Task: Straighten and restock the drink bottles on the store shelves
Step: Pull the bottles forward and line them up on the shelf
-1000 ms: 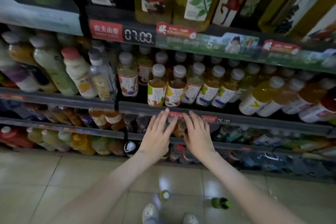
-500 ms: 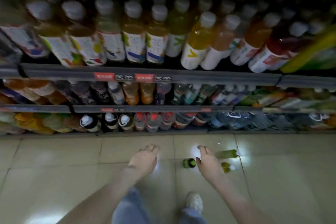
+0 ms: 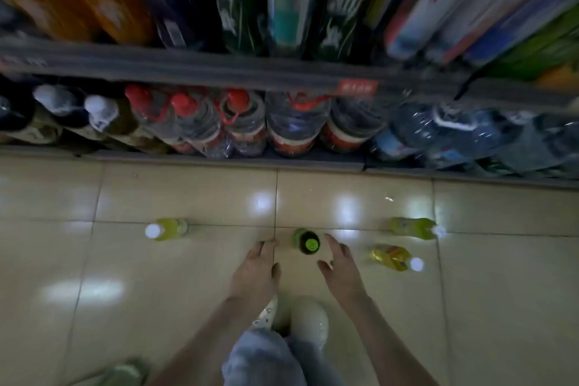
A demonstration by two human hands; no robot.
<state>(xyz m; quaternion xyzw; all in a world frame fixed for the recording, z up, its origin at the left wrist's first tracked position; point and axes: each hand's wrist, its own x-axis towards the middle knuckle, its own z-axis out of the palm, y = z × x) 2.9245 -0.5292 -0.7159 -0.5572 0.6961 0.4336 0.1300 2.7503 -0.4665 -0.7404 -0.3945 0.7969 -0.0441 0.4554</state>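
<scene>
Head view, the only one: person bent over the aisle, camera pitched steeply down. Green-capped bottle (image 3: 308, 242) stands upright on the tiled floor (image 3: 156, 276), seen cap-on; everything else is placed from it. Left hand (image 3: 255, 273) sits just left of it, fingers straight and close together, tips near the bottle with a sliver of tile between, holding nothing. Right hand (image 3: 340, 273) sits just right of it, fingers spread, thumb swung out, forefinger tip right beside the bottle's shoulder; contact or not, can't tell. Three more drink bottles are on the floor: pale green white-capped bottle (image 3: 169, 229) well left of it, second pale green bottle (image 3: 413, 228) well right of it, yellow bottle (image 3: 393, 257) right and a little nearer the person. All are likely upright, but lens skew makes that uncertain. Beyond it are red-capped water jugs (image 3: 291, 128) on the bottom shelf, blurred, with the shelf rail (image 3: 219, 67) above those. Person's shoe (image 3: 308, 320) is on the near side of it, between the forearms. Change: a second ago both hands lay flat on a rail under the tea row higher up, half a second ago they were dropping toward the floor, and now they bracket the green-capped bottle. That reads as straightening paused and restocking begun. A pick-up looks imminent, nothing is lifted yet, and four bottles are yet to be shelved.
</scene>
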